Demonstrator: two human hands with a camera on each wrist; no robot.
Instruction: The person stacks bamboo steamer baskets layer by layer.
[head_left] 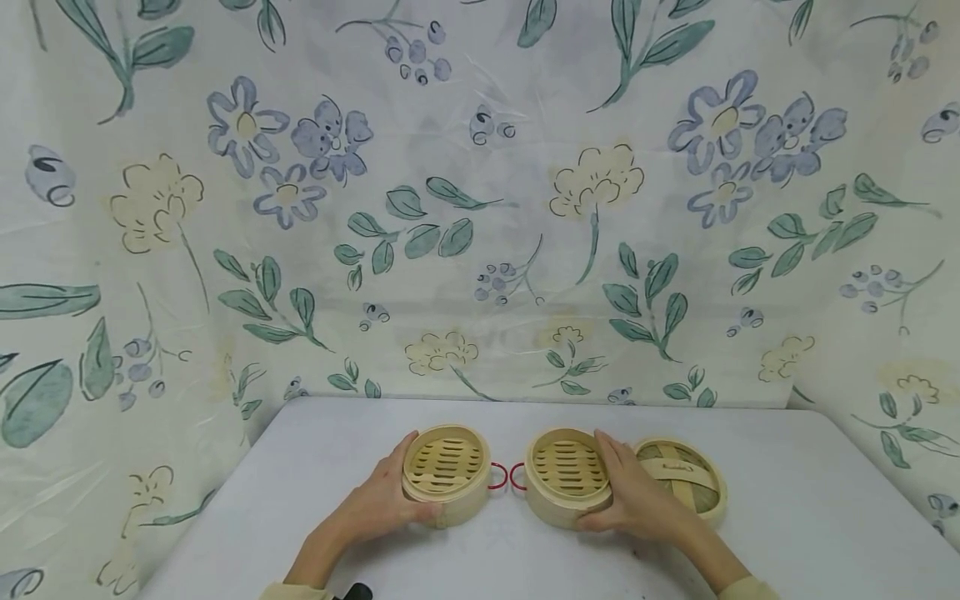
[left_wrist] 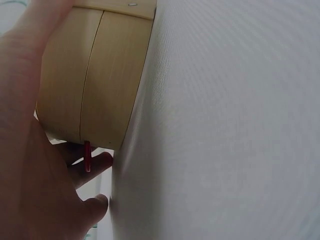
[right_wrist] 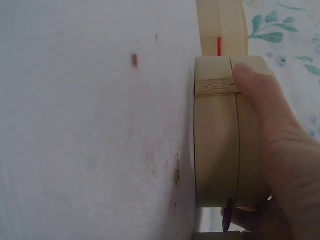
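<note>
Left steamer (head_left: 459, 505), round, pale bamboo, slotted face upward, red loop (head_left: 506, 476) at side: lower centre of frame, clamped in left hand (head_left: 381, 497). Right steamer (head_left: 553, 510), matching, just rightward: clamped in right hand (head_left: 639, 500). Round lid (head_left: 686, 473), woven bamboo, strapped: lower right.

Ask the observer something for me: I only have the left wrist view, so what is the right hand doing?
Observer: In the head view, the right hand is gripping a second bamboo steamer.

Operator: Is it touching the first steamer, the one in the left hand?

Observer: No, the bodies stand apart, with one red handle from each pointing into the space between them.

Operator: Anything over to the right?

Observer: Yes, a round lid with a flat band across its top, partly hidden by the right hand.
</note>
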